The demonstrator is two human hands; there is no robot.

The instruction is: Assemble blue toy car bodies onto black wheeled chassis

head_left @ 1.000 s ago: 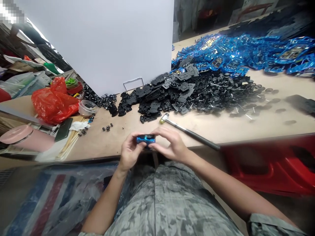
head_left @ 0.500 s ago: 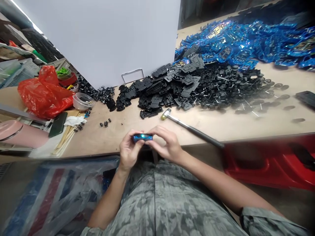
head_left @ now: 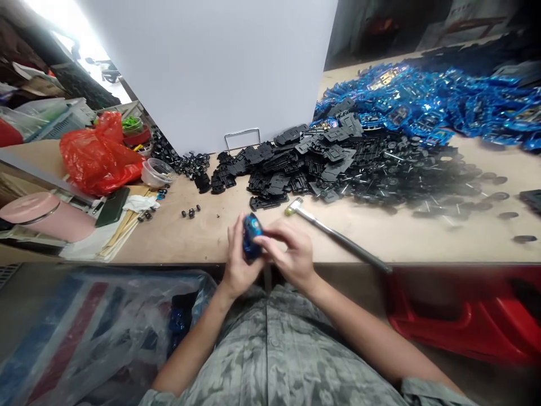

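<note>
A shiny blue toy car [head_left: 252, 234] is held upright at the table's front edge, between my two hands. My left hand [head_left: 237, 256] is closed around its left side and underside. My right hand [head_left: 291, 251] pinches it from the right with thumb and fingers, covering part of that side. Beyond the hands lies a hammer [head_left: 338, 232] with a yellowish head end and a dark grip. Behind it are black toy car chassis [head_left: 279, 183] in a heap, with wheels on metal axles [head_left: 380, 180] piled to their right.
Blue car bodies [head_left: 422, 101] form a large pile at back right. A white panel [head_left: 211, 62] stands behind the chassis. On the left are a red plastic bag [head_left: 99, 160], a clear tub [head_left: 157, 173] and a pink flask [head_left: 51, 217]. A red stool [head_left: 456, 316] stands below right.
The toy car has been turned from lying level to standing on end, and my left hand has rotated with it. The whole view has shifted slightly.
</note>
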